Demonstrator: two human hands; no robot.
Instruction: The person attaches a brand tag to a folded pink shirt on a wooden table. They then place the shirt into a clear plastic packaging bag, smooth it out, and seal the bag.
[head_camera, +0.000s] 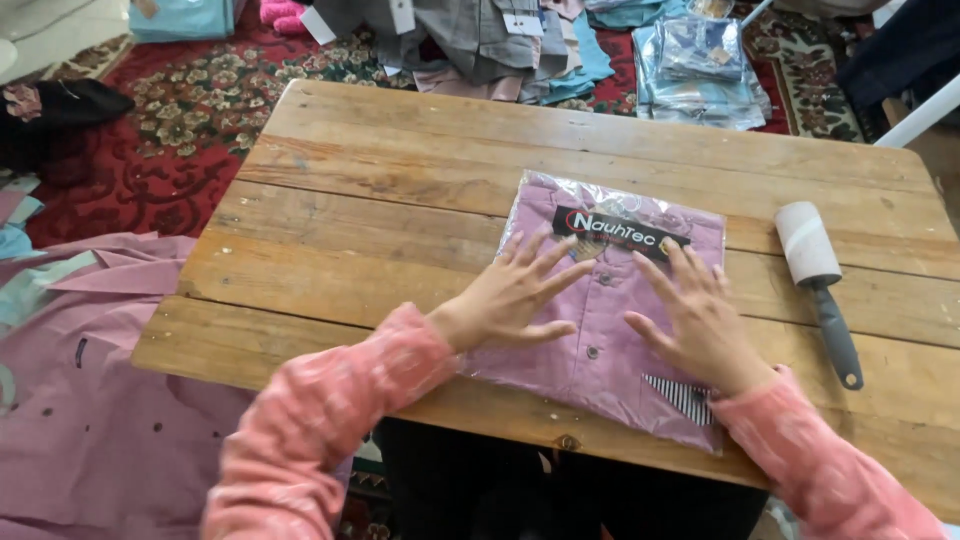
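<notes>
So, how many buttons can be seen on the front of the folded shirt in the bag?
3. One button lies between the left hand and right hand, one below it, and one lowest. More may be hidden under the dark label.

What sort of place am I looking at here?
Likely a home garment-packing spot: both hands press a bagged pink shirt on a wooden table, a lint roller beside it, with folded shirts piled on a patterned red carpet.

Wooden plank table: bagged purple shirt centre-right, lint roller beside it.
</notes>
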